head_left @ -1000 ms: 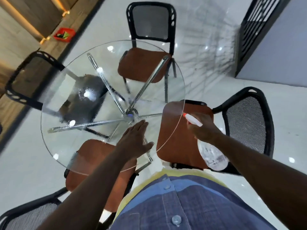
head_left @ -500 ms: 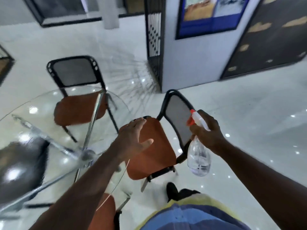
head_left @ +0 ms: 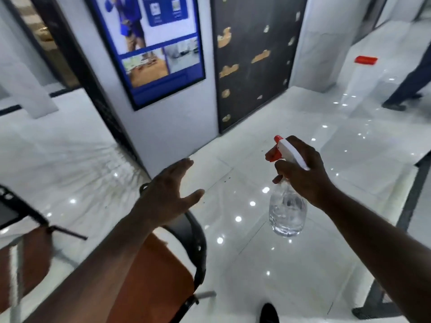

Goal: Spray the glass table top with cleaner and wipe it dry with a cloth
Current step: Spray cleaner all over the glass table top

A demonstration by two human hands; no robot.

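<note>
Glossy white floor (head_left: 279, 276), orange chair (head_left: 163, 276) below. Right hand (head_left: 303, 176) grips spray bottle (head_left: 286, 210). Left hand (head_left: 165, 199) spread wide, empty.

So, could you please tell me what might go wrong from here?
1. The right hand grips the spray bottle with its nozzle out over the glossy floor; a squeeze now could leave the tiles slippery.
2. The left hand is open and empty, and no cloth is in view, so wiping may be delayed.
3. The chair backrest sits close under the left forearm and could be knocked.
</note>
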